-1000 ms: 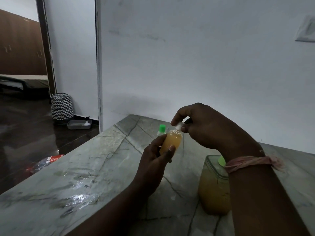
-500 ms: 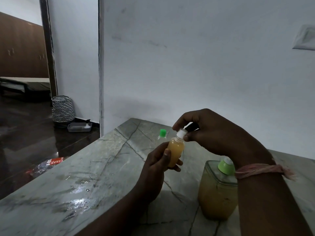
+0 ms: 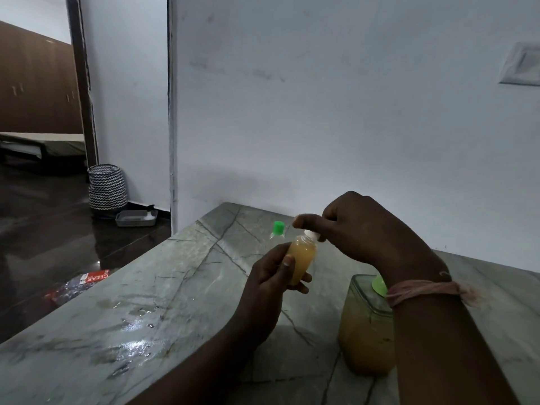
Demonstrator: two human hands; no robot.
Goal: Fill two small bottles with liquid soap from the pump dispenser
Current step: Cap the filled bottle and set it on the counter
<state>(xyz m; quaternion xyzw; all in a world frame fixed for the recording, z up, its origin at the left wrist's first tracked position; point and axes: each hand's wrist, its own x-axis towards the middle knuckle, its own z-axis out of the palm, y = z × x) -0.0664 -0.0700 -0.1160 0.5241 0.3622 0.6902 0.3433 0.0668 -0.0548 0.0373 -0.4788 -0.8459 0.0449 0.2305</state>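
Left grip [image 3: 270,283] round filled bottle [image 3: 301,260], dispenser [image 3: 365,331] beside.

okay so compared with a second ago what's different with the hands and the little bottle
Little has changed. The right hand has turned slightly on the white cap: its thumb now points out to the left across the top, where before it curled down beside the cap. The left hand keeps hold of the small orange-filled bottle, about upright. The green-capped bottle and the soap dispenser stay put on the counter.
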